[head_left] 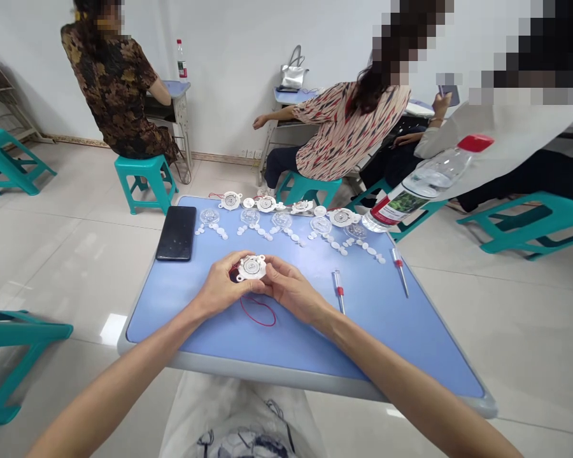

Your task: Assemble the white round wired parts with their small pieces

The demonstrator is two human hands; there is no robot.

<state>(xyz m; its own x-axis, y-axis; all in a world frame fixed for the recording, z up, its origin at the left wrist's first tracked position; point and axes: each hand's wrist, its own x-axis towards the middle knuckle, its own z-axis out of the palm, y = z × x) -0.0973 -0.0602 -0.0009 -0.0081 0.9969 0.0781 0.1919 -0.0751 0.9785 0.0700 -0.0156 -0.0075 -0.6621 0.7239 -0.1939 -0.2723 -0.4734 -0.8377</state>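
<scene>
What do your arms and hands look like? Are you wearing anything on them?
My left arm and right arm are bare, with no sleeves on them. My left hand and right hand have no gloves, and no watch or bracelet shows at the wrists. Below them you can see white clothing with a dark pattern.

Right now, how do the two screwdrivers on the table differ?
The outer screwdriver lies closer to the blue table's edge than the inner screwdriver. The outer screwdriver shows more shaft beyond its red band than the inner screwdriver. Both lie flat, each with a red band and metal shaft.
</scene>
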